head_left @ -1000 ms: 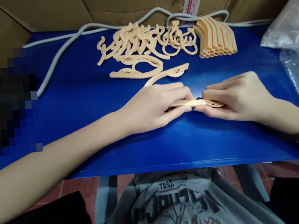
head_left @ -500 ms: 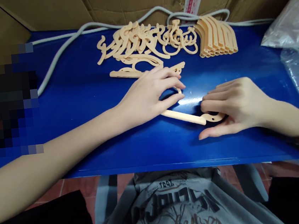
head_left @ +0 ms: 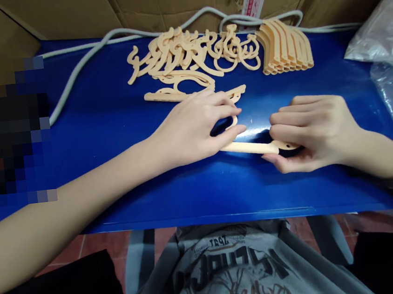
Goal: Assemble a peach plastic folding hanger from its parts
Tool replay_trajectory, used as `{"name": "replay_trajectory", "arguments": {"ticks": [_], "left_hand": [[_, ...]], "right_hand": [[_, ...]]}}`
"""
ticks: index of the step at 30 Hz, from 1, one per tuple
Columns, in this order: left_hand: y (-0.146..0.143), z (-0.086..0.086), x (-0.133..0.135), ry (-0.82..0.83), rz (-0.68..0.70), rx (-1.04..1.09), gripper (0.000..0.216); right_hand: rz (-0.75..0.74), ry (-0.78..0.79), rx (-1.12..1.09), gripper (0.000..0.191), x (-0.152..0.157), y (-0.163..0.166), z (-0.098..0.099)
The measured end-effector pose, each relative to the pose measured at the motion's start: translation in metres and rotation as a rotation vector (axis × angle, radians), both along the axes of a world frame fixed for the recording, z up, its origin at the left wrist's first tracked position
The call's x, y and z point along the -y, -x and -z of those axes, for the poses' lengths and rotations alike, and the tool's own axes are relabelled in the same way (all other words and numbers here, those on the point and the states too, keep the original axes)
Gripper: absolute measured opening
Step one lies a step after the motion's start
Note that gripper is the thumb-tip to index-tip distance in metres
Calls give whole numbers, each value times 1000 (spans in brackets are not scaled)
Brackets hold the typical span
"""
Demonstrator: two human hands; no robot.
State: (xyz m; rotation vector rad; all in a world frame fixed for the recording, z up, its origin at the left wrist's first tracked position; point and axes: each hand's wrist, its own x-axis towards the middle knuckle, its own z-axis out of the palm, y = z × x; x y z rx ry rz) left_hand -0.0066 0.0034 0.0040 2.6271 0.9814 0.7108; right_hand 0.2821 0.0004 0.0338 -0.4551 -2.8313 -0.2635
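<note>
A peach plastic hanger piece [head_left: 253, 147] lies across the blue table [head_left: 110, 128] between my hands. My left hand [head_left: 194, 128] pinches its curved left end with fingers and thumb. My right hand [head_left: 310, 128] is closed around its right end, where small holes show. Just behind my left hand lies another loose curved piece [head_left: 236, 91].
A heap of loose peach plastic pieces [head_left: 190, 54] sits at the back middle, with a neat stack of like pieces [head_left: 286, 46] to its right. A grey cable [head_left: 79, 70] runs along the back. Clear plastic bags [head_left: 386, 52] lie at right, cardboard boxes [head_left: 167, 0] behind.
My hands were pressed together on the piece a second ago. They then drew apart along it, my right hand opened briefly, and now its fingers have curled round the right end again.
</note>
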Motion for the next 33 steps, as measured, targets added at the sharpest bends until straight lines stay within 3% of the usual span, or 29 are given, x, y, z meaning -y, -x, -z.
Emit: {"name": "replay_trajectory", "arguments": {"ticks": [7, 15, 21, 27, 33], "left_hand": [[1, 2, -1, 15, 40, 26, 37], [0, 1, 6, -64, 48, -10, 38], [0, 2, 6, -31, 16, 17, 31], [-1, -1, 9, -29, 2, 3, 30], [-1, 0, 10, -75, -9, -36, 32]], "right_hand": [[33, -48, 49, 61, -3, -5, 3], [-45, -256, 22, 47, -2, 2, 1], [125, -360, 14, 26, 3, 4, -3], [230, -355, 84, 34, 3, 0, -6], [32, -268, 124, 34, -1, 2, -3]]}}
